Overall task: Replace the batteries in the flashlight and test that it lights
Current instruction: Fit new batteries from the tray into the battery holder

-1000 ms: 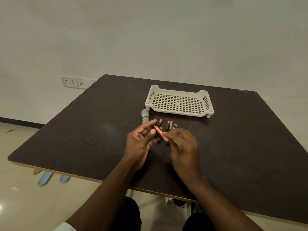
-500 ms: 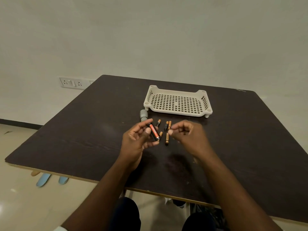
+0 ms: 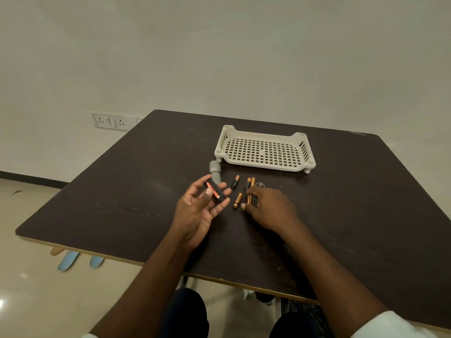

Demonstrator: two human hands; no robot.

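Lying slantwise across the left hand, a black battery holder is being pinned by the thumb, its long axis running from upper left to lower right. The right hand is pinching a battery on the table, its axis pointing away from the person.

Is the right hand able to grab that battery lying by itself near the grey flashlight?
Probably yes. The right hand rests on the table by the other batteries, and the lone battery lies flat just beyond, uncovered. The left hand, holding the battery holder, sits beside that path, not across it.
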